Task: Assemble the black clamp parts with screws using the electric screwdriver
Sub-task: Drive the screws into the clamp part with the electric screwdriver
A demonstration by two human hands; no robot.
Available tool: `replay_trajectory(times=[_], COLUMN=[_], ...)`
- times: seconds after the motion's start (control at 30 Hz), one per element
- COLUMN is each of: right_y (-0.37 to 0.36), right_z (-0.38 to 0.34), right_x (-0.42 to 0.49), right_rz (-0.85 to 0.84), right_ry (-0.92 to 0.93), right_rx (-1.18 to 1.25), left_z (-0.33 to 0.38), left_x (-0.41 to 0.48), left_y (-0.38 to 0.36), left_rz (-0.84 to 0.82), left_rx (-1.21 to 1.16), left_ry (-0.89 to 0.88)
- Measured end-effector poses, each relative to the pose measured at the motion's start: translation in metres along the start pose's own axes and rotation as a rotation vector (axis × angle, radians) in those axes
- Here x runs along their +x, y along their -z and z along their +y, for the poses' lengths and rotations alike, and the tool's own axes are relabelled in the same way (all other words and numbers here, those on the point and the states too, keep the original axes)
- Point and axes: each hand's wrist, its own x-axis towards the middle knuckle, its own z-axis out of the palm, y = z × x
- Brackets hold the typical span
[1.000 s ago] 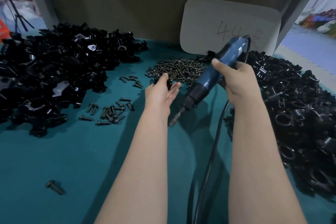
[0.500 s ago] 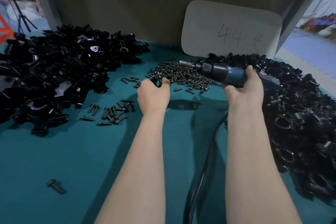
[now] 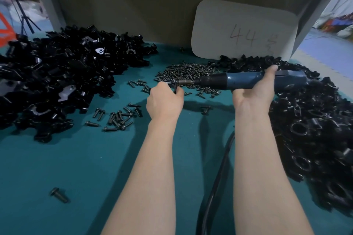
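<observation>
Blue screwdriver point(image 3: 242, 82) gripped in R hand point(image 3: 256, 89), bit at black clamp part point(image 3: 174, 87) pinched by L hand point(image 3: 164, 101).

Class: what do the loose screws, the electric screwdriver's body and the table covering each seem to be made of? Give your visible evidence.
Loose screws: probably metal with a dark finish; small bright glints.
Electric screwdriver body: likely blue moulded plastic, smooth with a soft sheen.
Table covering: seemingly a teal mat or felt, matt, no reflections; uncertain.

Teal table point(image 3: 76, 168): clamp parts point(image 3: 57, 82), screws point(image 3: 189, 72)
</observation>
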Motion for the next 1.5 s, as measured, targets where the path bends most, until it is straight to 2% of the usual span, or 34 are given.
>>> replay_trajectory(times=[0.43,0.77,1.03,1.5], right_y=[-0.0005,0.0008,0.003,0.002], right_z=[0.0024,0.0039,0.0074,0.0089], right_x=[-0.0025,-0.0023,-0.0018,-0.0042], right_rz=[0.022,0.011,0.049,0.011], right_ry=[0.049,0.077,0.127,0.141], right_rx=[-0.015,-0.062,-0.105,-0.102], left_z=[0.0022,0.0041,0.0058,0.0059], left_x=[-0.0013,-0.0002,-0.0016,-0.0027], left_y=[0.0005,0.0023,0.0055,0.0046], left_rz=[0.027,-0.045,-0.088,-0.084], left_rx=[0.097,0.163,0.133,0.149], left_ry=[-0.051,0.015,-0.028,-0.043])
